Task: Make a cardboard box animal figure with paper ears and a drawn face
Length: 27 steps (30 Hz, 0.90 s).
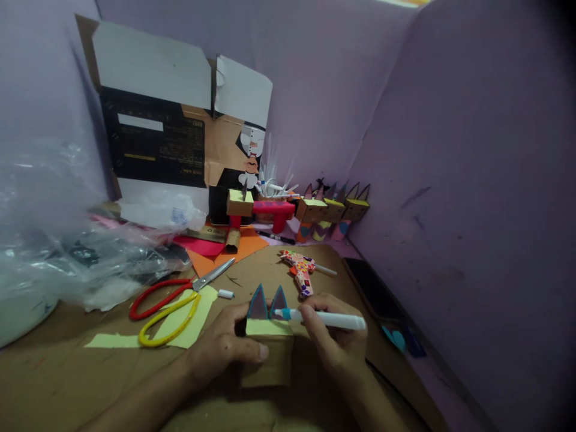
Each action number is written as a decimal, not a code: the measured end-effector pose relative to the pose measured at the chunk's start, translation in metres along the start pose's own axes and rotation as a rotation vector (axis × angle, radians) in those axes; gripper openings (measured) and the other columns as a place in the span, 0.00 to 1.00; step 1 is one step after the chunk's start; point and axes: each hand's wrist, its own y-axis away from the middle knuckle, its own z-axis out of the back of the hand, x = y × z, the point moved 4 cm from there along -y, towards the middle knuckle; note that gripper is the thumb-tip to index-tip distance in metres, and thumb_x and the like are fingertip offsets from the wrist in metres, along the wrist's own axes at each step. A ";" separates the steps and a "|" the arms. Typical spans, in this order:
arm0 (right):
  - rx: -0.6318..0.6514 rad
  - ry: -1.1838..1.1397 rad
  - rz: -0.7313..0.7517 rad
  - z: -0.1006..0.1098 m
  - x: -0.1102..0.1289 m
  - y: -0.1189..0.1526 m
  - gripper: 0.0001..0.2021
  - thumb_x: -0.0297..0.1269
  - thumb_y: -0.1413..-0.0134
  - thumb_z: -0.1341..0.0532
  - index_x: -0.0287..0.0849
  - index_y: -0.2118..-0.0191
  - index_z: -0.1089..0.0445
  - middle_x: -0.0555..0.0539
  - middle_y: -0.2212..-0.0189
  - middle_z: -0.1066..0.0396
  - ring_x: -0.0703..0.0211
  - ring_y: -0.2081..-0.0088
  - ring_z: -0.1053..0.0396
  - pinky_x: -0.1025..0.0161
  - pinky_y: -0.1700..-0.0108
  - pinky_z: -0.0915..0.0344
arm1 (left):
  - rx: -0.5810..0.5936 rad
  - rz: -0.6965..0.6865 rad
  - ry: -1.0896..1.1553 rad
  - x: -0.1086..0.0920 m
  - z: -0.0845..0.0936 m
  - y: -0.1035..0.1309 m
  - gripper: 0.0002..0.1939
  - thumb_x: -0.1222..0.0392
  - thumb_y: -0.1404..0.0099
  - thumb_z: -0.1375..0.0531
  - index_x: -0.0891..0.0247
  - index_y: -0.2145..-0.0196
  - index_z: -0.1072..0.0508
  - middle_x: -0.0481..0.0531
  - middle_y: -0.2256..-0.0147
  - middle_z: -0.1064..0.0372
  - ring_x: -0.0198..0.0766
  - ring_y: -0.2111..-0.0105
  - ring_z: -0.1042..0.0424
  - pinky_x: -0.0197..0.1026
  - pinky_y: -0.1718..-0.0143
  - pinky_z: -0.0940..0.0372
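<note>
My left hand [234,348] grips a small cardboard box [269,363] by its left side, thumb across the front. Pale yellow paper covers the box's top, and two pointed ears with blue edges stand up from it. In my right hand [335,339] is a white marker [342,320], held like a pen. Its blue tip points left and meets the right ear [279,299]; whether it presses on the surface I cannot tell. A white marker cap [225,294] lies on the cardboard beyond my left hand.
Scissors [198,285] with red and yellow handles lie on yellow paper [191,324] at left. A patterned glue gun [300,270] is beyond my right hand. Several eared box figures [333,210] stand at the back right. Plastic bags [90,240] fill the left; a phone [371,288] lies right.
</note>
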 end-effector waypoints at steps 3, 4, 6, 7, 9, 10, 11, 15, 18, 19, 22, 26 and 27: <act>-0.032 0.020 0.003 0.003 -0.002 0.000 0.09 0.34 0.45 0.42 0.41 0.75 0.30 0.50 0.81 0.32 0.62 0.80 0.35 0.66 0.78 0.42 | 0.026 0.026 0.033 0.001 -0.001 0.000 0.29 0.62 0.58 0.35 0.64 0.54 0.26 0.49 0.70 0.28 0.45 0.65 0.33 0.42 0.62 0.40; -0.023 0.029 0.013 0.003 -0.001 -0.001 0.09 0.33 0.45 0.42 0.41 0.74 0.30 0.50 0.81 0.32 0.62 0.80 0.35 0.66 0.77 0.41 | 0.026 0.028 0.023 0.001 -0.001 0.000 0.29 0.62 0.58 0.35 0.64 0.54 0.26 0.49 0.70 0.28 0.45 0.65 0.33 0.42 0.62 0.40; 0.003 0.043 0.049 0.001 0.001 -0.002 0.08 0.31 0.45 0.42 0.41 0.74 0.30 0.50 0.81 0.32 0.63 0.79 0.35 0.66 0.76 0.41 | 0.016 0.014 0.001 0.001 0.000 0.001 0.28 0.62 0.58 0.35 0.65 0.55 0.26 0.48 0.70 0.28 0.45 0.65 0.34 0.42 0.62 0.40; 0.012 0.047 0.067 0.000 0.002 -0.002 0.08 0.31 0.45 0.42 0.41 0.74 0.31 0.50 0.81 0.32 0.63 0.79 0.36 0.66 0.76 0.42 | 0.009 0.002 -0.012 0.000 0.000 0.001 0.28 0.62 0.58 0.35 0.65 0.56 0.25 0.48 0.70 0.29 0.44 0.65 0.34 0.42 0.62 0.41; 0.021 0.053 0.091 -0.001 0.005 -0.003 0.08 0.30 0.46 0.42 0.41 0.75 0.31 0.51 0.82 0.33 0.64 0.80 0.37 0.66 0.77 0.43 | -0.001 -0.013 -0.022 0.000 0.001 0.001 0.26 0.61 0.58 0.35 0.65 0.57 0.25 0.48 0.71 0.29 0.44 0.66 0.34 0.41 0.63 0.41; 0.023 0.054 0.095 -0.001 0.006 -0.003 0.08 0.30 0.46 0.42 0.41 0.76 0.32 0.51 0.82 0.34 0.64 0.80 0.37 0.66 0.77 0.43 | -0.001 -0.011 -0.019 0.000 0.001 0.001 0.26 0.62 0.58 0.35 0.65 0.58 0.25 0.48 0.71 0.29 0.44 0.66 0.34 0.41 0.63 0.41; 0.028 0.055 0.096 -0.001 0.007 -0.004 0.09 0.30 0.46 0.42 0.40 0.76 0.32 0.51 0.83 0.34 0.64 0.81 0.37 0.66 0.77 0.43 | 0.001 -0.010 -0.017 0.000 0.001 0.001 0.25 0.62 0.58 0.35 0.65 0.58 0.25 0.47 0.71 0.30 0.44 0.65 0.34 0.41 0.63 0.41; 0.080 0.063 0.091 -0.003 0.006 -0.002 0.09 0.31 0.46 0.42 0.40 0.77 0.31 0.51 0.83 0.34 0.64 0.80 0.37 0.66 0.77 0.43 | 0.012 -0.005 -0.013 0.001 0.001 0.000 0.24 0.61 0.57 0.35 0.65 0.59 0.25 0.47 0.71 0.30 0.42 0.67 0.35 0.39 0.66 0.42; 0.104 0.021 0.032 -0.005 0.001 0.000 0.10 0.32 0.46 0.41 0.40 0.77 0.31 0.50 0.83 0.33 0.63 0.80 0.36 0.66 0.76 0.43 | 0.006 -0.002 -0.013 0.001 0.001 0.000 0.24 0.61 0.57 0.35 0.65 0.58 0.25 0.47 0.70 0.29 0.41 0.68 0.35 0.39 0.67 0.42; 0.082 -0.015 -0.008 -0.005 -0.002 0.001 0.10 0.33 0.46 0.41 0.40 0.78 0.30 0.51 0.83 0.33 0.63 0.80 0.37 0.66 0.77 0.43 | 0.004 -0.007 -0.009 0.000 0.001 0.000 0.25 0.61 0.58 0.35 0.65 0.58 0.25 0.47 0.70 0.29 0.41 0.68 0.35 0.39 0.66 0.42; -0.107 -0.166 -0.164 0.002 -0.011 0.001 0.10 0.37 0.47 0.39 0.40 0.77 0.29 0.52 0.83 0.32 0.64 0.80 0.35 0.67 0.78 0.41 | 0.000 -0.015 0.004 0.001 0.001 0.000 0.24 0.61 0.59 0.35 0.66 0.60 0.25 0.47 0.70 0.29 0.41 0.67 0.35 0.39 0.65 0.41; -0.376 -0.340 -0.278 0.012 -0.017 -0.004 0.09 0.41 0.46 0.39 0.41 0.72 0.28 0.54 0.84 0.32 0.65 0.80 0.34 0.69 0.78 0.39 | -0.016 -0.008 0.001 0.005 0.002 0.000 0.23 0.61 0.59 0.35 0.66 0.62 0.25 0.47 0.71 0.29 0.41 0.69 0.34 0.38 0.68 0.41; -0.405 -0.369 -0.293 0.013 -0.018 -0.006 0.09 0.42 0.46 0.39 0.41 0.71 0.28 0.54 0.84 0.32 0.65 0.81 0.34 0.69 0.78 0.38 | -0.016 -0.013 -0.002 0.005 0.002 0.000 0.22 0.61 0.59 0.35 0.66 0.62 0.25 0.47 0.71 0.29 0.41 0.69 0.33 0.38 0.68 0.41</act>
